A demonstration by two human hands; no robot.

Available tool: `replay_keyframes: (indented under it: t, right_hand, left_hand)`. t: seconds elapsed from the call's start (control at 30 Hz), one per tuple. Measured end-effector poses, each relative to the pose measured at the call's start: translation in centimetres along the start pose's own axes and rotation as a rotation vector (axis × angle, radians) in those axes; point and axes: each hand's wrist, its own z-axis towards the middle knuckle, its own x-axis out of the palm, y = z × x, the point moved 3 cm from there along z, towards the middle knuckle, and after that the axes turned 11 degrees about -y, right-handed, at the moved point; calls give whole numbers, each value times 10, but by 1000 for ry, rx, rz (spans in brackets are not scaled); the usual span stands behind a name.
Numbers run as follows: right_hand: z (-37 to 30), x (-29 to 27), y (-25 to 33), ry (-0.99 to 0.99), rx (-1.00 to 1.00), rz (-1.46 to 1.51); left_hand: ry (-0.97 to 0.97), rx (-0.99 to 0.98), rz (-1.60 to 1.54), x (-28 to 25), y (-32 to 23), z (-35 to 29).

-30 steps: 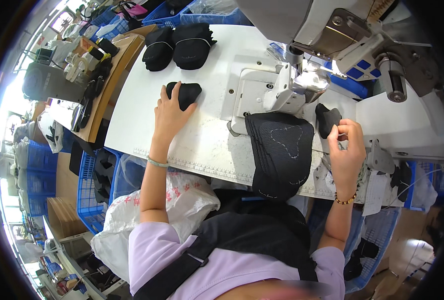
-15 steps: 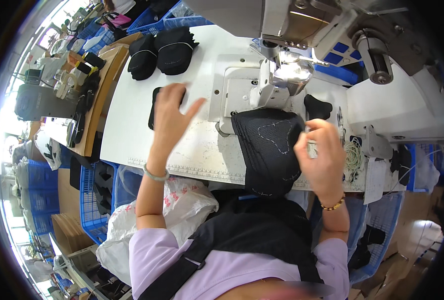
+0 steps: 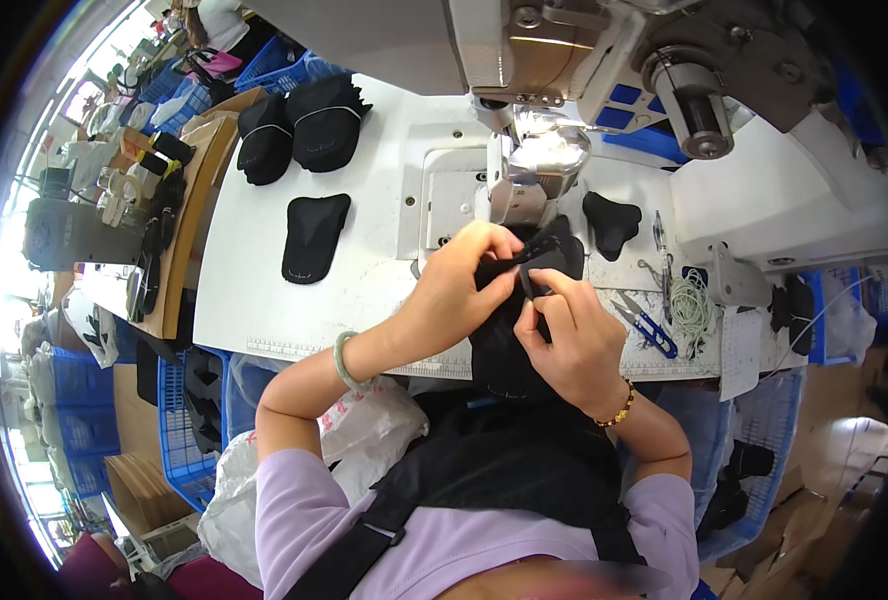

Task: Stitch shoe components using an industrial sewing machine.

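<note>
In front of the sewing machine's needle head (image 3: 529, 175), a stack of black fabric pieces (image 3: 507, 352) lies at the table's front edge, partly over it. My left hand (image 3: 464, 280) pinches the raised upper edge of a black fabric piece (image 3: 549, 243) between thumb and fingers. Close beside it, my right hand (image 3: 576, 335) has its fingers bent and closed on the same raised fabric. How many layers each hand grips is hidden. One loose black piece (image 3: 314, 238) lies flat to the left. Right of the needle head rests a smaller black piece (image 3: 612, 222).
Two tied black bundles (image 3: 326, 125) sit at the table's far left. Blue-handled thread snips (image 3: 648, 328), tweezers (image 3: 660, 240) and a tangle of pale thread (image 3: 696, 305) lie on the right. Blue crates (image 3: 186, 420) and a white plastic bag (image 3: 239, 475) are below the table.
My left hand has moved right, from above the loose piece to the stack. My right hand has moved left onto the fabric, uncovering the snips. The fabric's upper edge is now lifted.
</note>
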Motion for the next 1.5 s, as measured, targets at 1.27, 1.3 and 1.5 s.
replay_keyframes:
  t: [1.27, 1.3, 1.5]
  right_hand:
    - [35, 15, -36, -157, 833, 837]
    - [36, 15, -36, -152, 831, 834]
    - [36, 16, -38, -133, 853, 851]
  left_hand:
    - [53, -412, -636, -6, -13, 15]
    - [56, -413, -618, -7, -13, 15]
    - [39, -407, -582, -6, -12, 15]
